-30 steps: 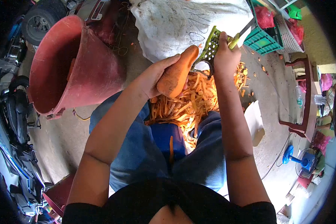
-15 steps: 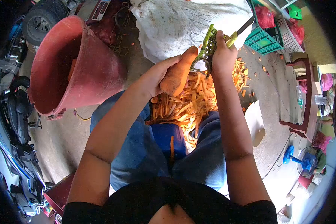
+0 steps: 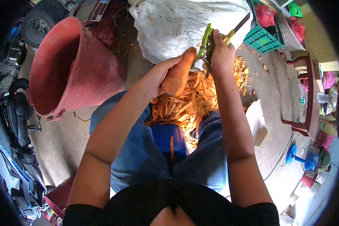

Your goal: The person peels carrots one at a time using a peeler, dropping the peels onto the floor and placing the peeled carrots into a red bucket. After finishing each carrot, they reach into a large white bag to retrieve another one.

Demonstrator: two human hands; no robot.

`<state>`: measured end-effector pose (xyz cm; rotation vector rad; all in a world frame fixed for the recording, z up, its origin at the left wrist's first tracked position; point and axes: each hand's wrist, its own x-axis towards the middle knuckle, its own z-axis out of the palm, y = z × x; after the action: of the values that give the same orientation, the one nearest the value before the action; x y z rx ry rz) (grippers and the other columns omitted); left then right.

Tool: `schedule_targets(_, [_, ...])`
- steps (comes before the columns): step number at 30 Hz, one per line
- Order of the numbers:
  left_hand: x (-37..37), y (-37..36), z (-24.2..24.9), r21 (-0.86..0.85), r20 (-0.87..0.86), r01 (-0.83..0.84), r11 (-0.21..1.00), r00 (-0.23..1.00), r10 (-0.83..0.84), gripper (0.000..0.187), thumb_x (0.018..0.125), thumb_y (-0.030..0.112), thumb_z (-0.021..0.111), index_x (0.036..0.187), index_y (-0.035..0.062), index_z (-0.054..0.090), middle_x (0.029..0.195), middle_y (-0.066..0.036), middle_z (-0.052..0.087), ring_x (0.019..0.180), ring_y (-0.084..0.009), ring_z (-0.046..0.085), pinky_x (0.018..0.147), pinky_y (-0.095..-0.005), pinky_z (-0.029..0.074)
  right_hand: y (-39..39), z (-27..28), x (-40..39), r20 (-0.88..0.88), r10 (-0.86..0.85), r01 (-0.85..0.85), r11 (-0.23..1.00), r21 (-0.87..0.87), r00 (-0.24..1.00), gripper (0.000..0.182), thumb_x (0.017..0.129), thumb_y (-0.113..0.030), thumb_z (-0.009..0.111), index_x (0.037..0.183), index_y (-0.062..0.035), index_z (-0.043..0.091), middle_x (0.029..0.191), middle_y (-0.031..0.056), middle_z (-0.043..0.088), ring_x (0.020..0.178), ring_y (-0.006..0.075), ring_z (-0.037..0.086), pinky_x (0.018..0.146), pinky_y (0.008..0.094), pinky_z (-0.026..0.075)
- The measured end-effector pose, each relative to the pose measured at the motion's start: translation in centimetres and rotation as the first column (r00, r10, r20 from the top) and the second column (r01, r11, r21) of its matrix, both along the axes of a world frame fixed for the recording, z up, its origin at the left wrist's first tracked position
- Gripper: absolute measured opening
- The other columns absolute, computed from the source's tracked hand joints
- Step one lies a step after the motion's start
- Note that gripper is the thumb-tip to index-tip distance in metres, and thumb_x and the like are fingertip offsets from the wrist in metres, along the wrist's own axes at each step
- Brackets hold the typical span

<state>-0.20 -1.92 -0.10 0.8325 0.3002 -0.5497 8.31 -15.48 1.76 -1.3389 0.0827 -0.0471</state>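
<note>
My left hand [image 3: 160, 78] is wrapped round the thick end of a large carrot [image 3: 180, 73], whose narrow tip tilts up and away from me. Part of its skin looks brown and dirty. Close to the right of that tip, my right hand [image 3: 223, 59] grips a green peeler [image 3: 205, 44] with a perforated body. A knife [image 3: 242, 23] with a yellow-green handle also sticks out of the same hand, blade pointing up and right. Below both hands, a heap of orange peelings [image 3: 190, 100] lies between my knees.
A big white sack [image 3: 165, 32] stands straight ahead. To the left is a large red tub [image 3: 101, 71] tipped toward me, and a motorbike [image 3: 20, 109] beyond it. Green crate [image 3: 261, 42] and white basket [image 3: 290, 37] sit at upper right, near a wooden frame [image 3: 312, 101] and blue fan [image 3: 309, 162].
The view has shifted slightly. Both hands keep their hold, and the peeler has tilted a little, its top moving left, still close beside the carrot.
</note>
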Motion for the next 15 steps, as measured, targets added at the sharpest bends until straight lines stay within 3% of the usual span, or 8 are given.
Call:
schedule_targets(3, [-0.01,-0.48,-0.45,0.13,-0.029,-0.008,0.991,1.0,0.012,0.04,0.08,0.038,0.041,0.1,0.0035,0.044,0.077,-0.012,0.055,0.067,-0.0239,0.056,0.059,-0.0356,0.048,-0.19,0.31,-0.22,-0.032,0.007,-0.01,0.995,-0.1,0.999,0.025,0.079,-0.019,0.05,0.079,0.0057,0.054,0.062,0.0027,0.05,0.054,0.0082,0.042,0.051,0.0224,0.034])
schedule_targets(6, [0.03,-0.59,-0.75,0.099,-0.038,-0.007,0.995,0.999,0.011,0.041,0.08,0.04,0.04,0.101,0.0043,0.044,0.078,-0.012,0.055,0.068,-0.0236,0.057,0.059,-0.0354,0.048,-0.24,0.33,-0.14,-0.01,0.002,-0.003,0.998,-0.059,1.0,0.026,0.079,-0.02,0.05,0.079,0.0057,0.053,0.062,0.0025,0.05,0.054,0.0081,0.042,0.051,0.0225,0.034])
schedule_targets(11, [0.04,-0.18,-1.02,-0.145,0.011,-0.049,0.988,0.999,0.052,0.044,0.081,0.043,0.037,0.103,0.0059,0.043,0.08,-0.012,0.054,0.068,-0.0232,0.056,0.06,-0.0367,0.049,-0.05,0.22,-0.16,-0.043,-0.016,0.016,1.0,0.001,0.999,0.026,0.078,-0.02,0.052,0.08,0.0053,0.053,0.062,0.0026,0.05,0.054,0.0084,0.042,0.051,0.0227,0.034])
schedule_targets(15, [-0.01,-0.2,-0.42,-0.114,-0.052,-0.1,0.988,0.994,0.095,0.043,0.082,0.042,0.035,0.104,0.006,0.042,0.081,-0.011,0.054,0.069,-0.0233,0.056,0.061,-0.0373,0.049,0.01,-0.1,0.12,-0.003,-0.02,0.02,0.999,0.027,1.0,0.025,0.078,-0.02,0.053,0.081,0.0048,0.054,0.064,0.0027,0.051,0.055,0.0088,0.043,0.052,0.0224,0.035])
